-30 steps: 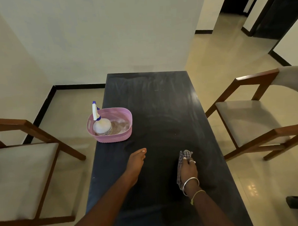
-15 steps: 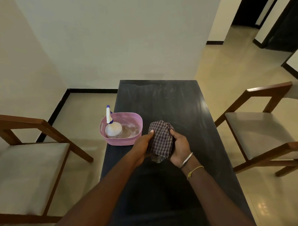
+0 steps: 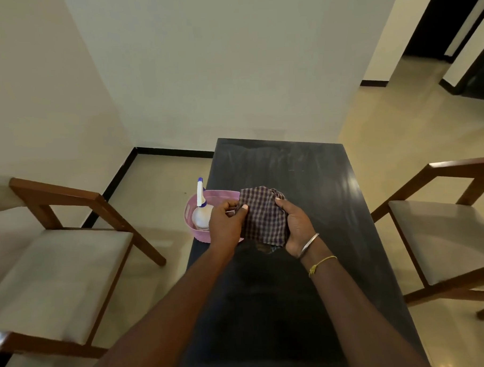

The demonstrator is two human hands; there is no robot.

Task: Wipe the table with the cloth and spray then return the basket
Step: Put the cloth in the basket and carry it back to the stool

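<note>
Probably past the wiping, going by the smeary streaks across the tabletop (image 3: 304,177), so on to bundling the cloth for the basket. Holding the checked cloth (image 3: 263,214) up with both hands, just above the tabletop and right next to the pink basket (image 3: 191,232). Pinching the cloth's left edge with the left hand (image 3: 226,223), thumb on top, grip closed on the fabric. Cupping the right side in the right hand (image 3: 296,225), fingers curled round from behind, so grip closed on the cloth there too. Can see the basket right at the left edge of the tabletop, maybe hanging over a bit, hard to call. Got the spray bottle (image 3: 202,211) standing inside it, nozzle up, towards the left side.

Tips for doing this bit well:
- Fold in half once or twice with the used face inward, no scrunching
- Keep the dangling bottom corner off the tabletop, otherwise fresh smears
- Don't release either grip before flattening the fold
- Lower into the space beside the bottle, not over the nozzle
- Go slow near that bottle, looks tall and tippy

After that, lift the basket by the rim with both hands, given the spot so near the edge
</note>
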